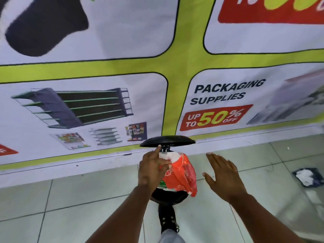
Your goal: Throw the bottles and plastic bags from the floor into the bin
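Observation:
A black pedal bin point(168, 197) stands on the tiled floor at the wall, its round lid point(167, 141) raised. An orange, white and green plastic bag point(180, 172) bulges out of the bin's mouth. My left hand point(151, 168) presses on the bag's left side, index finger stretched up toward the lid. My right hand point(222, 174) hovers to the right of the bin with flat, spread fingers and holds nothing. My foot in a black shoe point(168, 220) rests at the bin's base, where the pedal is hidden.
A large advertising banner point(105, 102) covers the wall behind the bin. A crumpled white and dark bag point(308, 177) lies on the floor point(70, 207) at the far right.

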`<action>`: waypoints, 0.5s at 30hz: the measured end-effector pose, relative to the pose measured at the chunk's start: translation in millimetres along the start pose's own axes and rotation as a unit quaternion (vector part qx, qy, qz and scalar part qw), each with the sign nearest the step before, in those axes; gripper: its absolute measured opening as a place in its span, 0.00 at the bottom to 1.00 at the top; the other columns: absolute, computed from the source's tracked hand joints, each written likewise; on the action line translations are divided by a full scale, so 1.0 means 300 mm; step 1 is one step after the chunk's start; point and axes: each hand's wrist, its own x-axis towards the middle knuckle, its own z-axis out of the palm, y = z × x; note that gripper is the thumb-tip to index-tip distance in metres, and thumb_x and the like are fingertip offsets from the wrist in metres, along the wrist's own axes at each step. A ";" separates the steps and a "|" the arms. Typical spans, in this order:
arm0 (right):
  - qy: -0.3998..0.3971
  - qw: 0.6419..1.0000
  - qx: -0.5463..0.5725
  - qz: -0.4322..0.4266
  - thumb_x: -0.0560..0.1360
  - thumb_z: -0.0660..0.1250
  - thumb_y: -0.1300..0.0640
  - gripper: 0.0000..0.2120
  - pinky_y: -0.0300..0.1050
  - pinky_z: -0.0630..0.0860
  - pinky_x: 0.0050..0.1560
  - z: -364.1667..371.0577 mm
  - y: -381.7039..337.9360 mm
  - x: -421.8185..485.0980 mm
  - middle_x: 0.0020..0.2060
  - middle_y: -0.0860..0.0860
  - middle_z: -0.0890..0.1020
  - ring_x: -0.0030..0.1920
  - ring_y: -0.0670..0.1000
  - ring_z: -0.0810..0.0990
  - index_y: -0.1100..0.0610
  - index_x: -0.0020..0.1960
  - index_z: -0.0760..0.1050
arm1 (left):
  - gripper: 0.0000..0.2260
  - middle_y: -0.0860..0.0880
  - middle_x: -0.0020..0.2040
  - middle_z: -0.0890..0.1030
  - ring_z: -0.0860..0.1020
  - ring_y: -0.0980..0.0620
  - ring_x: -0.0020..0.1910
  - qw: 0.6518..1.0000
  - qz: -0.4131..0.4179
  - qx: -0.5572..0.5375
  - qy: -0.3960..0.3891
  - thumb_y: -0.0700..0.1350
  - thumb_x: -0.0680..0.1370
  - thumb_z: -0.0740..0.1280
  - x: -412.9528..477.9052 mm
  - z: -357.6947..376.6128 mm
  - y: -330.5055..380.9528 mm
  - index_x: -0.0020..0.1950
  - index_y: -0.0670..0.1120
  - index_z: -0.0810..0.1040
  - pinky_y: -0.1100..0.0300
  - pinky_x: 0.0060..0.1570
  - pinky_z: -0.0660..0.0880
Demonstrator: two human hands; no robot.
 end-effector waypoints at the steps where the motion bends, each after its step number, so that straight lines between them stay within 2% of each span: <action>1: 0.001 1.000 -0.003 -0.001 0.77 0.60 0.42 0.33 0.55 0.54 0.74 0.023 0.029 0.006 0.76 0.51 0.61 0.75 0.52 0.57 0.50 0.77 0.52 | 0.08 0.58 0.74 0.66 0.67 0.50 0.67 1.000 -0.001 0.009 -0.001 0.53 0.74 0.72 0.011 0.037 -0.011 0.53 0.61 0.84 0.54 0.63 0.67; 4: -0.015 1.000 -0.012 0.001 0.77 0.61 0.42 0.33 0.56 0.55 0.74 0.087 0.078 0.021 0.75 0.52 0.63 0.75 0.53 0.59 0.50 0.77 0.53 | 0.12 0.55 0.75 0.65 0.66 0.47 0.68 0.997 -0.031 0.064 -0.020 0.54 0.76 0.70 0.034 0.124 -0.056 0.58 0.60 0.81 0.51 0.66 0.67; 7: -0.024 0.999 -0.018 -0.017 0.76 0.61 0.42 0.33 0.57 0.58 0.73 0.144 0.091 0.034 0.74 0.52 0.65 0.74 0.54 0.61 0.51 0.76 0.55 | 0.24 0.49 0.77 0.60 0.61 0.44 0.72 0.985 -0.077 0.136 -0.075 0.55 0.76 0.68 0.028 0.163 -0.085 0.71 0.58 0.69 0.46 0.69 0.65; 9: -0.035 0.999 -0.011 -0.031 0.76 0.61 0.43 0.33 0.57 0.58 0.73 0.163 0.064 0.047 0.74 0.53 0.65 0.74 0.54 0.61 0.52 0.76 0.55 | 0.31 0.47 0.78 0.57 0.58 0.44 0.74 0.981 -0.086 0.144 -0.096 0.58 0.75 0.68 0.015 0.156 -0.093 0.75 0.56 0.61 0.45 0.70 0.62; 12: -0.036 0.998 0.002 -0.042 0.77 0.59 0.43 0.32 0.54 0.53 0.74 0.123 -0.019 0.077 0.76 0.52 0.61 0.75 0.53 0.57 0.51 0.77 0.52 | 0.35 0.46 0.79 0.53 0.51 0.44 0.77 0.981 -0.053 0.164 -0.093 0.62 0.74 0.65 0.007 0.089 -0.082 0.77 0.55 0.54 0.44 0.73 0.56; 15: -0.018 0.998 0.010 -0.053 0.77 0.59 0.43 0.32 0.53 0.53 0.74 0.067 -0.084 0.091 0.76 0.52 0.61 0.75 0.53 0.57 0.51 0.77 0.52 | 0.36 0.46 0.80 0.51 0.49 0.43 0.78 0.978 -0.004 0.200 -0.062 0.63 0.75 0.62 -0.006 -0.002 -0.085 0.78 0.54 0.51 0.43 0.74 0.54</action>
